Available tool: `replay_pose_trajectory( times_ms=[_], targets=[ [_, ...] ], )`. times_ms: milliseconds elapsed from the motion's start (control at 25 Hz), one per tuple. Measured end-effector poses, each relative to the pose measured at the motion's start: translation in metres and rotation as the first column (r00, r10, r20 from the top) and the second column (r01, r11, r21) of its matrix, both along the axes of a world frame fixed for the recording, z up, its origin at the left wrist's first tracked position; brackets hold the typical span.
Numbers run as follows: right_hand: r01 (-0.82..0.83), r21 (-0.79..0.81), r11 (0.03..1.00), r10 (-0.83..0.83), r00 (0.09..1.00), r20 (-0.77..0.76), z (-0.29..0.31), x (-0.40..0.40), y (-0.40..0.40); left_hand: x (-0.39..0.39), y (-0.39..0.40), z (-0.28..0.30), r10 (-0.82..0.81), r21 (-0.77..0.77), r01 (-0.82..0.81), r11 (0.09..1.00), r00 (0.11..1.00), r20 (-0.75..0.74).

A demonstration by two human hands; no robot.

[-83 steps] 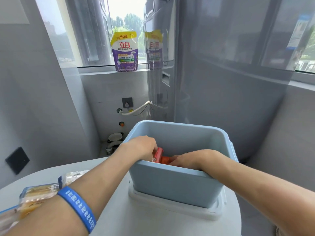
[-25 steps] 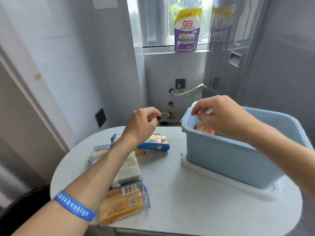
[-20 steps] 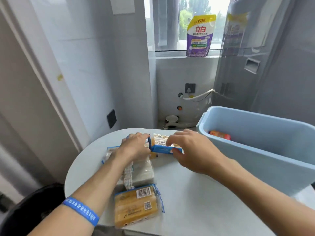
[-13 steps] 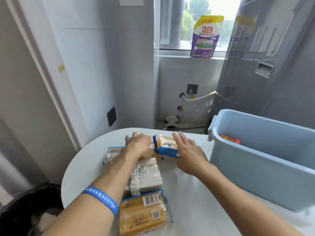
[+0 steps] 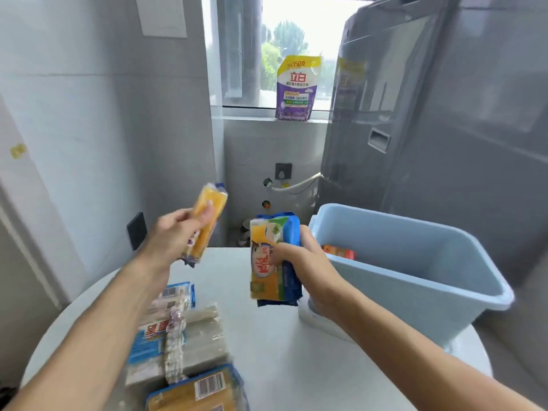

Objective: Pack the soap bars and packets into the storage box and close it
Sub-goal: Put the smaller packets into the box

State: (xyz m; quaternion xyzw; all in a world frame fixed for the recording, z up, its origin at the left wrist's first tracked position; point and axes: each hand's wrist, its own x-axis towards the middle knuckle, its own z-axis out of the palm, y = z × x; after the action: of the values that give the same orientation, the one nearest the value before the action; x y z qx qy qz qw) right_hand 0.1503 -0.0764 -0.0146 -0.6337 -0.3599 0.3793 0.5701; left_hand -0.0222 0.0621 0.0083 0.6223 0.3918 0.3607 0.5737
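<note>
Above a round white table (image 5: 281, 351), the left hand (image 5: 175, 235) is gripping a slim orange wrapped soap bar (image 5: 206, 221) — thumb across its face, fingers behind. The right hand (image 5: 299, 259) is clasping an upright yellow-and-blue soap packet (image 5: 271, 262), just beside the open pale-blue plastic storage box (image 5: 415, 280) at the table's right edge — more wrapped packets (image 5: 184, 345) are lying near the left edge.

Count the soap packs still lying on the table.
3 in view: a yellow pack at the near edge, a pale pack behind it, and a blue-and-white pack beside that. The left forearm may hide more.
</note>
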Motion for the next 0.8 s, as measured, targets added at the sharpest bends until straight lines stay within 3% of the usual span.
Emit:
replay_pose_trajectory(
  times_ms=[40, 120, 240, 320, 440, 520, 560, 640, 720, 800],
  targets=[
    [-0.004, 0.046, 0.999, 0.009, 0.996, -0.089, 0.015, 0.011, -0.019, 0.006, -0.012, 0.010, -0.129, -0.141, 0.163, 0.976, 0.967, 0.221],
    [0.024, 0.129, 0.991, -0.003, 0.986, -0.165, 0.046, 0.041, -0.058, 0.031, -0.040, 0.023, -0.286, -0.252, 0.428, 0.868, 0.845, 0.452],
    [0.220, 0.166, 0.961, -0.201, 0.972, -0.125, 0.079, 0.100, -0.101, 0.094, -0.085, 0.031, -0.346, -0.263, 0.490, 0.831, 0.826, 0.445],
    [0.371, 0.086, 0.924, -0.376, 0.926, 0.038, 0.085, 0.143, -0.112, 0.141, -0.109, 0.037, -0.352, -0.280, 0.479, 0.832, 0.846, 0.400],
    [0.484, -0.080, 0.872, -0.390, 0.782, 0.486, 0.067, 0.190, -0.123, 0.206, -0.123, 0.034, -0.385, -0.256, 0.418, 0.872, 0.907, 0.172],
    [0.501, -0.157, 0.851, -0.190, 0.573, 0.797, 0.044, 0.205, -0.123, 0.241, -0.120, 0.018, -0.423, -0.125, 0.409, 0.904, 0.899, -0.117],
    [0.490, -0.186, 0.852, -0.093, 0.489, 0.867, 0.035, 0.208, -0.119, 0.254, -0.116, 0.008, -0.416, -0.024, 0.430, 0.903, 0.856, -0.307],
    [0.449, -0.276, 0.850, 0.028, 0.485, 0.874, 0.025, 0.212, -0.106, 0.268, -0.107, -0.010, -0.334, 0.102, 0.472, 0.876, 0.745, -0.578],
    [0.412, -0.384, 0.826, 0.105, 0.556, 0.824, 0.022, 0.218, -0.096, 0.272, -0.091, -0.019, -0.355, 0.048, 0.495, 0.868, 0.683, -0.638],
    [0.369, -0.480, 0.796, 0.219, 0.563, 0.797, 0.021, 0.222, -0.089, 0.267, -0.076, -0.022, -0.475, -0.101, 0.548, 0.830, 0.601, -0.643]
  ],
)
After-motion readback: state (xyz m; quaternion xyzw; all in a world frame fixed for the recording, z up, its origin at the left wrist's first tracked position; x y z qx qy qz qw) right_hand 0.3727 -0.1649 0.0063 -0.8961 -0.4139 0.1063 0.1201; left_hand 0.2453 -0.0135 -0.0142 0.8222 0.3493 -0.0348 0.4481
